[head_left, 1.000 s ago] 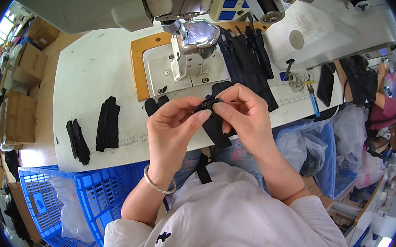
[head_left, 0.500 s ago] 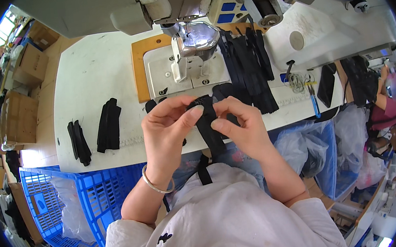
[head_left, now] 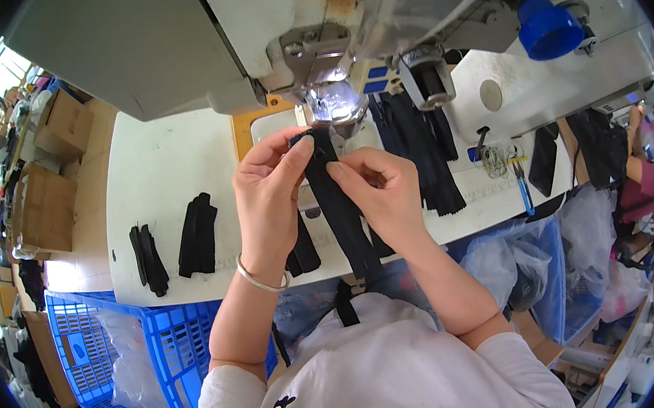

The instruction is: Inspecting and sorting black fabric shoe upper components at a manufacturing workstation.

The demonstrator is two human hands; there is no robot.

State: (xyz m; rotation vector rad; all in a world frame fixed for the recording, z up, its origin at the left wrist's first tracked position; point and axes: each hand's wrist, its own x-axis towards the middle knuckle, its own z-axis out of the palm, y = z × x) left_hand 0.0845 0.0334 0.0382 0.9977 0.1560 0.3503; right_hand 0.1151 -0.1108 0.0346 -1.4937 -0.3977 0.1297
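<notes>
A long black fabric strip (head_left: 337,212) is stretched between my hands in front of the sewing machine (head_left: 333,107), its lower end hanging over the table's near edge. My left hand (head_left: 268,184) pinches the strip's upper end between thumb and fingers. On its right edge, a little lower down, my right hand (head_left: 382,192) is closed, thumb against the fabric. Another black piece (head_left: 303,255) lies on the table beside my left wrist, partly hidden. Behind my right hand, several black strips (head_left: 420,152) lie in a bunch next to the machine.
Smaller black strip bundles (head_left: 197,236) (head_left: 148,260) lie on the white table (head_left: 162,165) to the left. Blue-handled snippers (head_left: 525,189) and tangled thread (head_left: 495,161) are at the right. Blue crates (head_left: 150,331) stand below the table edge. A person (head_left: 644,181) sits at far right.
Both hands have brought the strip up closer to the machine, and more of its length shows. My view has tilted, so the machine head fills more of the top.
</notes>
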